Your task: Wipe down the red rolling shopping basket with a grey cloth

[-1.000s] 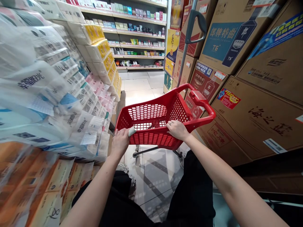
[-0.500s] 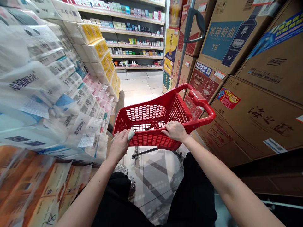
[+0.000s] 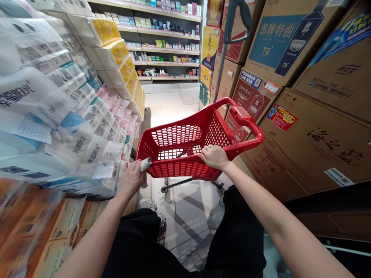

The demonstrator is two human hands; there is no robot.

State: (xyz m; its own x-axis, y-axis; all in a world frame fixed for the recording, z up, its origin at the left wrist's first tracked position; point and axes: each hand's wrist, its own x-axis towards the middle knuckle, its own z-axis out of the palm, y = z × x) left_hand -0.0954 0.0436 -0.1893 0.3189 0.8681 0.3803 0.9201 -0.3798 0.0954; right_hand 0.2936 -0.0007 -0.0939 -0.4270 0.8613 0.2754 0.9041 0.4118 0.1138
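A red plastic shopping cart stands crosswise in front of me, its perforated basket holding nothing. My right hand is closed over the near rim, right of the middle, with a ring on one finger. At the basket's near left corner, my left hand has its fingers wrapped around a pale, crumpled cloth with a dark smudge on its end. The cloth lies against the corner of the rim. Part of it hangs below the hand. The cart's push handle points right.
Plastic-wrapped tissue packs are piled on the left. Tall cardboard cartons line the right, close to the cart handle. A grey-handled pole leans by the cartons. Stocked shelves stand beyond the tiled floor.
My left hand has slid left along the near rim with the cloth, out to the basket's corner. My right hand keeps its grip on the rim. The view has tipped slightly downward.
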